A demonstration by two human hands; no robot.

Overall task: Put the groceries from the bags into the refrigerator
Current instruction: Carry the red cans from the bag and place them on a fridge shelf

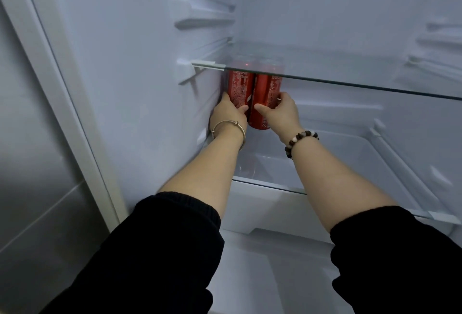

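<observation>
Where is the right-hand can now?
Head view, left of centre: the right can, held by the right hand, stands under the upper glass shelf, against the left can beside the fridge's left wall.

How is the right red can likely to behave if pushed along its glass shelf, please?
The right red can is tall and slim, so a high push might tip it. It looks rigid and smooth, so should slide easily on the lower glass shelf. It touches the left red can, likely nudging it.
</observation>
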